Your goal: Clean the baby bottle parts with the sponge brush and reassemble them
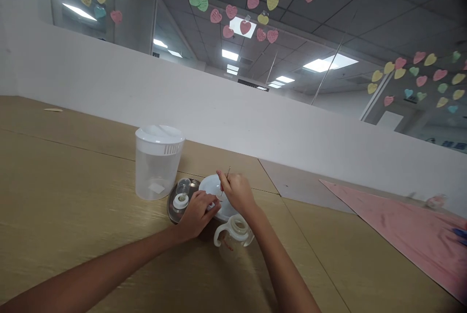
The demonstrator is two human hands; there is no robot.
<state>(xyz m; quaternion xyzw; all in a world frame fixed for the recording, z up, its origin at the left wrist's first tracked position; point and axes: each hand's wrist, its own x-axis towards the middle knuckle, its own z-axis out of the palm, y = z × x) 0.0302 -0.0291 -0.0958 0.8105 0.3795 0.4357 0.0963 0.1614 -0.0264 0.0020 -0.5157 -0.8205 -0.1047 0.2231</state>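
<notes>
My right hand (239, 193) is closed around a thin stick (228, 172), held upright with its lower end down by my left fingers. My left hand (197, 211) is pinched over the bowl's near left side, on something small and pale that I cannot make out. Beneath both hands is a white bowl (209, 184). A clear baby bottle (233, 245) with white handles and an uncapped neck stands just in front of the bowl, by my right forearm. Left of the bowl, a dark metal tray (173, 211) holds a white bottle collar (180, 201) and a clear dome cap (183, 186).
A tall translucent bucket (155, 167) with a white lid stands behind the tray on the left. Pink cloth (412, 235) covers the table's right side. A low white wall (219, 113) runs along the back, with glass above it. A flat pale piece (53, 109) lies far left.
</notes>
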